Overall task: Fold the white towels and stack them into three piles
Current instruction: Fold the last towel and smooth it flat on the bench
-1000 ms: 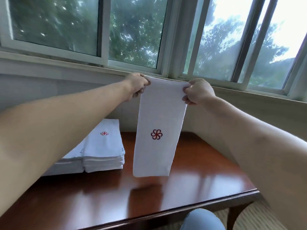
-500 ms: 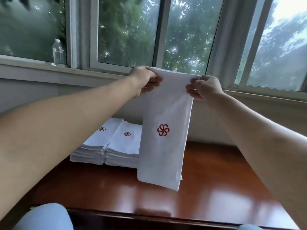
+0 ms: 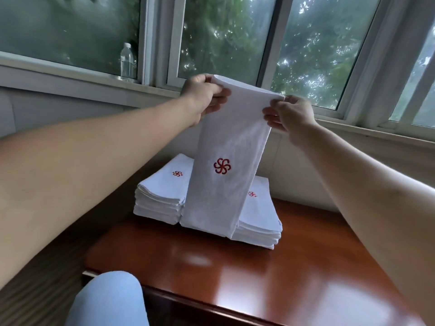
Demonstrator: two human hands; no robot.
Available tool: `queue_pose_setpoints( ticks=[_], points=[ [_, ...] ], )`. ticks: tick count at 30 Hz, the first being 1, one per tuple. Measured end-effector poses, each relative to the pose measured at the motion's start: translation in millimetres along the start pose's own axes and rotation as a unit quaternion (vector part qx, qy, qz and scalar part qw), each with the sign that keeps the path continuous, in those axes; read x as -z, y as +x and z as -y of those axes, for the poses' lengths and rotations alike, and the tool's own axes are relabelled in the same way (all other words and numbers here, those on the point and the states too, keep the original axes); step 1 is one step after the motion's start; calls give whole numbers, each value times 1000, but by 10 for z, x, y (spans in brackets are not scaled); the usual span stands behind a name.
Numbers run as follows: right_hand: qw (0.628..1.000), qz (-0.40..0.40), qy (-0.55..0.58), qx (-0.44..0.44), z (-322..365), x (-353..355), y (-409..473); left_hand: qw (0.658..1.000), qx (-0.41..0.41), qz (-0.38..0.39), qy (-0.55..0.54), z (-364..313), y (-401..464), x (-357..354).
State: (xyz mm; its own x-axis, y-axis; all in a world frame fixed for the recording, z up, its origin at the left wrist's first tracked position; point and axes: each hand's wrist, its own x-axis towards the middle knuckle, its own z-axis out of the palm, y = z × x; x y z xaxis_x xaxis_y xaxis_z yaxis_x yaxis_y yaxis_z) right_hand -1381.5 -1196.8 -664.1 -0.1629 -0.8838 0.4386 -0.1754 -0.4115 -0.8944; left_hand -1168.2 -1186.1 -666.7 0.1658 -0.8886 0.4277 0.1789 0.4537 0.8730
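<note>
Grip: left hand [image 3: 203, 95] and right hand [image 3: 288, 113] each pinch a top corner of the hanging towel [image 3: 223, 161], likely to square it for folding. Behind it, two folded piles [image 3: 160, 194] on the bench [image 3: 259, 274]. Beyond them, a bottle [image 3: 128, 61] on the sill.

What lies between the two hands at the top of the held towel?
In the head view, only the towel's folded top edge spans from the left hand to the right hand. Each hand pinches a corner; behind it is window glass.
</note>
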Motion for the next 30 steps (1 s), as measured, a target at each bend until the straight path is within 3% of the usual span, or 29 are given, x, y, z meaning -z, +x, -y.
queue_pose_setpoints(
  ticks=[13,30],
  points=[
    [999,17,1,-32,-712,-533,1101,999,32,-36,17,818,1229,90],
    [987,30,-66,-143,-3192,-1197,2580,979,155,-56,117,3338,2787,223]
  ],
)
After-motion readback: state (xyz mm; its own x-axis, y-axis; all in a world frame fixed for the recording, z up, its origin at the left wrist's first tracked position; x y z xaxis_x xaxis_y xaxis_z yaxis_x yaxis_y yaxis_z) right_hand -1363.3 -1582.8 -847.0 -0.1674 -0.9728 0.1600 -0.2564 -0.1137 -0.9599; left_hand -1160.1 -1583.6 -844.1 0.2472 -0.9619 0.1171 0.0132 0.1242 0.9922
